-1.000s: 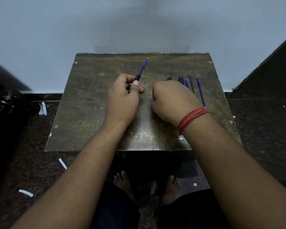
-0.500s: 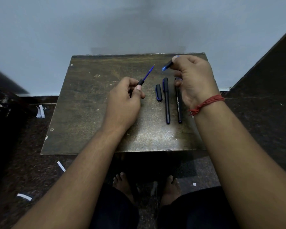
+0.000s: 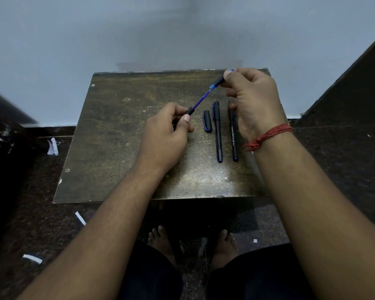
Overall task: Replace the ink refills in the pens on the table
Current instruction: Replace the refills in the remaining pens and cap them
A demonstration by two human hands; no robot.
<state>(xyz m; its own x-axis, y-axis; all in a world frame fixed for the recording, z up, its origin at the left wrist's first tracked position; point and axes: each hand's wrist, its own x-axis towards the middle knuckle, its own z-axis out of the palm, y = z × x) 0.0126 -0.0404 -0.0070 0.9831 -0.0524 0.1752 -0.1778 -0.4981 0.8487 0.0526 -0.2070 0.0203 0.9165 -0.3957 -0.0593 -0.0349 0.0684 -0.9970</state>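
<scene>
My left hand point(image 3: 167, 135) grips a black pen barrel point(image 3: 189, 111) with a thin blue refill point(image 3: 200, 101) sticking out toward the upper right. My right hand point(image 3: 253, 98), above the far right of the table, pinches a black-and-blue pen tip section point(image 3: 217, 83) whose blue end meets the refill's point. On the brown table point(image 3: 117, 148) lie a loose black cap point(image 3: 207, 121), a capped black pen point(image 3: 218, 131) and a second black pen point(image 3: 233, 135), side by side between my hands.
The small table stands against a pale wall. White paper scraps point(image 3: 52, 146) lie on the dark speckled floor at the left. My bare feet point(image 3: 160, 239) show below the table's front edge. A dark slanted surface rises at the right.
My right hand came off the table, lifted to the far right holding the tip section, then brought it down onto the refill's end. The pens it covered now show.
</scene>
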